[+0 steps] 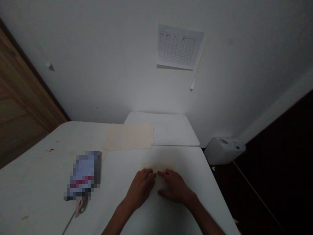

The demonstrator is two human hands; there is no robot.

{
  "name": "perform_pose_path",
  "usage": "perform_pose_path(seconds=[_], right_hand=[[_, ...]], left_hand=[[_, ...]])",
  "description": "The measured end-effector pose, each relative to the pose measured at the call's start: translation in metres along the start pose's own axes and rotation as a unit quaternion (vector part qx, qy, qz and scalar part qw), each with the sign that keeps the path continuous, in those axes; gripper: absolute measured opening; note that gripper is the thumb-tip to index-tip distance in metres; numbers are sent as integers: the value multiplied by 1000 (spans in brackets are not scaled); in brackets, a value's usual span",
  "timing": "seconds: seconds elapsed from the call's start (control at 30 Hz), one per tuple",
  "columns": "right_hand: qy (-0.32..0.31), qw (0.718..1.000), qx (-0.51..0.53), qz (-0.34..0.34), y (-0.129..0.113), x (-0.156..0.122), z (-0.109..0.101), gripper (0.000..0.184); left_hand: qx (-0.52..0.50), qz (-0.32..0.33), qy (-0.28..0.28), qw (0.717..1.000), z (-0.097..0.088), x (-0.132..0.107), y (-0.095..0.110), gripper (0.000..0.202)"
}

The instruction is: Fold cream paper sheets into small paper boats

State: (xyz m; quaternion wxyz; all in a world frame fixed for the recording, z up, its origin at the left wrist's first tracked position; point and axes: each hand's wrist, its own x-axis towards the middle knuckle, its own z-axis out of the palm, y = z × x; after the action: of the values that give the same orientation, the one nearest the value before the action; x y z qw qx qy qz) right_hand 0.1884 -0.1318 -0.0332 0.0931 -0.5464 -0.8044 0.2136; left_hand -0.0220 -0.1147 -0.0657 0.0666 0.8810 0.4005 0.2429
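Note:
A thin cream-coloured piece, cloth or paper (158,165), lies flat on the white table (176,156) in front of me. My left hand (142,186) rests on its near left part with the fingertips down. From the other side, my right hand (174,186) touches it, fingers spread and thumb held apart. The index fingertips of both hands almost meet at the middle. Part of the piece is hidden beneath my fingers. Farther back on the left lies a larger stack of cream sheets (129,136).
A blurred blue item (84,174) with a pinkish strap lies on the left. Behind the table stands a white board or second tabletop (171,129) against the wall. A printed chart (179,47) hangs above. A white plastic canister (223,150) stands at right on the dark floor.

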Motion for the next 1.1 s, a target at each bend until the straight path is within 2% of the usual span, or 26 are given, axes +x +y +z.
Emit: perform_pose_path(seconds=[0.13, 0.23, 0.33, 0.43, 0.6, 0.7, 0.8, 0.87, 1.1], right_hand=[[48, 998, 44, -6, 7, -10, 5, 61], [137, 987, 84, 2, 15, -16, 8, 51], [227, 963, 140, 34, 20, -17, 9, 47], [266, 932, 232, 85, 22, -14, 9, 48], [252, 887, 338, 187, 24, -7, 12, 59], [217, 879, 374, 203, 31, -5, 18, 67], [181, 868, 406, 222, 38, -5, 23, 66], [165, 874, 399, 221, 40, -7, 23, 63], [142, 931, 290, 169, 34, -17, 13, 58]], left_hand=[[43, -31, -40, 998, -3, 5, 3, 37], [56, -35, -61, 996, -3, 5, 4, 46], [63, -43, -70, 995, -2, 5, 4, 51], [65, -45, -74, 994, -1, 4, 5, 53], [66, -45, -54, 995, 0, -1, 6, 51], [63, -45, -38, 996, 1, -4, 6, 47], [50, -37, -27, 998, 3, -6, 7, 41], [31, -22, -21, 999, 4, -7, 8, 36], [-47, 18, 0, 999, 7, -9, 10, 25]])
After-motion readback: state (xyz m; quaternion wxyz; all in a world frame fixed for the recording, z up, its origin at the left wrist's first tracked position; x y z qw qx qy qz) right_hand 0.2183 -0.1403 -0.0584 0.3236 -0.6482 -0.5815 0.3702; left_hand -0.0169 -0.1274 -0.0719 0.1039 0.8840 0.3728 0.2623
